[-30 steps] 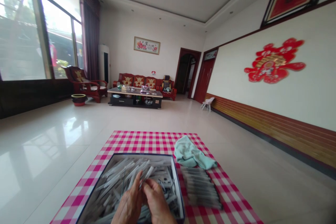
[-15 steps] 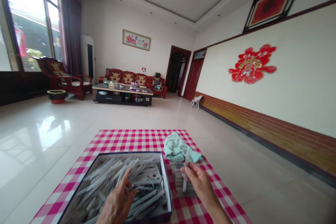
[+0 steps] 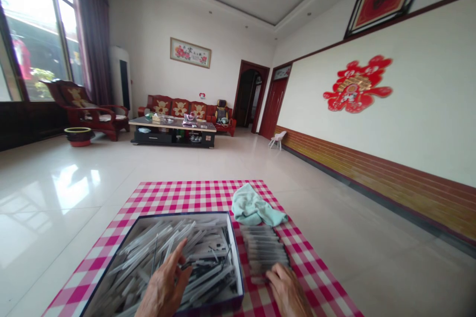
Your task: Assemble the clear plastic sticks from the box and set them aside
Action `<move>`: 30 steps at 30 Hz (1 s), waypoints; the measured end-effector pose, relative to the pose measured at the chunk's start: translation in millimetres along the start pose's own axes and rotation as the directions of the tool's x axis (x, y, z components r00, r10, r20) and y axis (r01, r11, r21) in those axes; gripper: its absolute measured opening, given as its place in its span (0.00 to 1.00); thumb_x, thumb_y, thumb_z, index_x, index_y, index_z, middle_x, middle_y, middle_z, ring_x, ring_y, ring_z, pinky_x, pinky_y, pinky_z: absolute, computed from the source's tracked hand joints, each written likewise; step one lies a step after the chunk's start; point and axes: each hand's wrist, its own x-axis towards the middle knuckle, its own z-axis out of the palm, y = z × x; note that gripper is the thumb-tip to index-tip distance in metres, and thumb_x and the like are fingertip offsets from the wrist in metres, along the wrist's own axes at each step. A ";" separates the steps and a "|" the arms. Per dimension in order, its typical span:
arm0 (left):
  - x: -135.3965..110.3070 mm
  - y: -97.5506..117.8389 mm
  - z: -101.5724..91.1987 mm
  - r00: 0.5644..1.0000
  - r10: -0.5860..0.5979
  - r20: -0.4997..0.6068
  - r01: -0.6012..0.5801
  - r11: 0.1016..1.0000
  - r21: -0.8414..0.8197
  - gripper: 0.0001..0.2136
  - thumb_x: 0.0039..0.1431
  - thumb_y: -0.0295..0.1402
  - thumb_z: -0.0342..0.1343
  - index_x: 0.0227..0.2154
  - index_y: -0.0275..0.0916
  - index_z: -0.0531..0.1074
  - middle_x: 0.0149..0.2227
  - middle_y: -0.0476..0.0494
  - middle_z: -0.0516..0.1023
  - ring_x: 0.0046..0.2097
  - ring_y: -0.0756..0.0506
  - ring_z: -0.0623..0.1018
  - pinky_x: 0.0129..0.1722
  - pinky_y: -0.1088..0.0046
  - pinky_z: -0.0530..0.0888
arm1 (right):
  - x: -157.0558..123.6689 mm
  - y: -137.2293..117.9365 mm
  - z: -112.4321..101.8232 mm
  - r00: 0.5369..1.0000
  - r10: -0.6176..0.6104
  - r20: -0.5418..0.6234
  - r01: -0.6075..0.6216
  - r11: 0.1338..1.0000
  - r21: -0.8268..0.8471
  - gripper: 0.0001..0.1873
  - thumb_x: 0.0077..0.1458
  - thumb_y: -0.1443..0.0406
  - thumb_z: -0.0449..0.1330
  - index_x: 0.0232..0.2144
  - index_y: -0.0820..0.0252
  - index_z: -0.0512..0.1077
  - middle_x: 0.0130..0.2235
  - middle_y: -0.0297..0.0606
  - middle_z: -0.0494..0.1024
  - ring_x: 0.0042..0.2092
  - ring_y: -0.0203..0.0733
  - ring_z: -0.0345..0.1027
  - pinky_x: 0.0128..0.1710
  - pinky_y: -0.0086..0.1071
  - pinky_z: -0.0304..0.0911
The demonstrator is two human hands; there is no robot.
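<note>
so far, little lined up, most lying loose

open shallow box with a dark blue rim (image 3: 235, 257) sits on a pink-and-white gingham cloth (image 3: 178, 193), spread over the glossy pale tile floor (image 3: 55, 198). inside, a big jumble of slim grey-white strips (image 3: 174, 252) lies criss-crossed, material hard to tell at this size. just right of the box, a neat parallel row of what look like the same strips (image 3: 264, 250) lies on the cloth, with a crumpled mint-green towel (image 3: 255, 208) just beyond it.

left hand (image 3: 163, 288) is open above the jumble, fingers spread and curved, with nothing clearly gripped. right hand (image 3: 287, 293) is at the near end of the row, fingers curled down against it; whether it grasps a strip or has let one go, i cannot tell.

tally: the lined-up row is small and the loose heap far larger, so most of the strips remain unaligned.
</note>
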 end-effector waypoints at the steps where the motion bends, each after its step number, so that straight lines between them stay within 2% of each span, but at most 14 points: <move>1: -0.5 -0.7 0.8 1.000 -0.003 -0.002 0.003 1.000 -0.002 0.23 0.62 0.35 0.49 0.60 0.40 0.57 0.34 0.48 0.76 0.24 0.52 0.75 0.27 0.80 0.75 | 0.9 0.4 0.5 1.000 -0.012 -0.006 0.012 1.000 -0.011 0.18 0.53 0.78 0.51 0.34 0.54 0.76 0.33 0.38 0.75 0.36 0.42 0.71 0.35 0.30 0.65; 6: -1.7 0.5 4.4 0.998 -0.064 -0.021 0.064 0.998 -0.013 0.22 0.62 0.36 0.48 0.58 0.38 0.60 0.34 0.47 0.77 0.24 0.52 0.75 0.27 0.79 0.74 | 0.7 6.1 6.8 0.998 -0.063 -0.021 0.062 0.997 -0.053 0.19 0.54 0.79 0.48 0.35 0.56 0.75 0.32 0.39 0.74 0.35 0.43 0.70 0.36 0.33 0.65; 10: 0.9 2.3 3.3 0.986 -0.134 -0.103 0.133 0.991 -0.014 0.19 0.61 0.36 0.47 0.54 0.36 0.65 0.31 0.48 0.78 0.23 0.51 0.75 0.26 0.79 0.73 | -0.4 16.6 16.0 0.996 -0.087 -0.028 0.085 0.994 -0.067 0.18 0.56 0.77 0.48 0.36 0.58 0.74 0.33 0.40 0.74 0.35 0.45 0.70 0.36 0.36 0.65; 14: 3.6 6.0 -2.0 0.960 -0.201 -0.194 0.212 0.976 0.037 0.17 0.60 0.35 0.47 0.49 0.37 0.70 0.27 0.50 0.78 0.23 0.51 0.76 0.25 0.79 0.73 | -1.7 29.1 25.1 0.989 -0.122 -0.086 0.118 0.992 -0.049 0.17 0.56 0.76 0.48 0.39 0.57 0.72 0.35 0.40 0.74 0.36 0.44 0.71 0.36 0.35 0.66; 17: 3.9 9.7 -4.9 0.940 -0.226 -0.256 0.251 0.965 0.069 0.16 0.59 0.35 0.47 0.47 0.38 0.71 0.29 0.49 0.80 0.24 0.50 0.78 0.26 0.77 0.74 | 4.1 25.1 21.7 0.978 -0.152 -0.140 0.151 0.988 -0.014 0.15 0.56 0.74 0.49 0.40 0.56 0.71 0.35 0.39 0.74 0.36 0.44 0.71 0.36 0.35 0.66; 19: 3.8 12.0 -5.7 0.931 -0.227 -0.286 0.261 0.961 0.086 0.16 0.59 0.35 0.47 0.46 0.38 0.72 0.30 0.47 0.81 0.27 0.48 0.79 0.28 0.76 0.74 | 14.4 8.3 11.4 0.972 -0.160 -0.170 0.168 0.985 0.039 0.13 0.58 0.72 0.50 0.40 0.56 0.71 0.35 0.39 0.74 0.36 0.44 0.72 0.37 0.35 0.66; 21: 3.9 13.9 -5.9 0.926 -0.226 -0.301 0.266 0.959 0.099 0.16 0.59 0.34 0.46 0.45 0.37 0.73 0.31 0.46 0.82 0.28 0.47 0.80 0.30 0.75 0.75 | 29.2 -19.8 -3.1 0.976 -0.135 -0.173 0.155 0.981 0.112 0.12 0.60 0.71 0.48 0.40 0.56 0.71 0.36 0.41 0.74 0.38 0.44 0.71 0.39 0.35 0.66; 23: 4.2 15.5 -5.8 0.924 -0.231 -0.303 0.275 0.955 0.109 0.16 0.60 0.34 0.45 0.45 0.36 0.73 0.31 0.45 0.82 0.29 0.47 0.80 0.31 0.74 0.75 | 45.9 -54.1 -17.0 0.987 -0.132 -0.088 0.148 0.967 0.208 0.13 0.61 0.70 0.47 0.39 0.57 0.71 0.38 0.41 0.74 0.40 0.43 0.71 0.42 0.34 0.65; 25: 4.6 16.3 -5.7 0.926 -0.235 -0.296 0.279 0.953 0.117 0.16 0.60 0.33 0.45 0.45 0.36 0.73 0.31 0.45 0.82 0.28 0.47 0.80 0.30 0.74 0.74 | 61.2 -86.3 -25.4 0.981 -0.195 0.027 0.178 0.940 0.290 0.13 0.60 0.71 0.49 0.38 0.56 0.72 0.38 0.39 0.74 0.41 0.43 0.70 0.42 0.33 0.63; 27: 5.0 16.3 -5.4 0.928 -0.234 -0.291 0.277 0.954 0.118 0.15 0.59 0.33 0.45 0.44 0.37 0.73 0.30 0.46 0.82 0.28 0.47 0.80 0.29 0.74 0.74 | 73.0 -110.1 -25.7 0.956 -0.257 0.144 0.197 0.921 0.336 0.12 0.57 0.72 0.52 0.37 0.54 0.74 0.38 0.37 0.75 0.42 0.41 0.69 0.45 0.31 0.62; 30: 4.9 15.4 -4.7 0.929 -0.229 -0.291 0.272 0.955 0.118 0.15 0.59 0.32 0.45 0.43 0.38 0.74 0.30 0.46 0.82 0.28 0.47 0.81 0.29 0.74 0.74 | 83.9 -127.2 -15.0 0.920 -0.281 0.272 0.199 0.936 0.290 0.12 0.54 0.72 0.55 0.37 0.55 0.76 0.40 0.36 0.76 0.45 0.41 0.69 0.47 0.30 0.60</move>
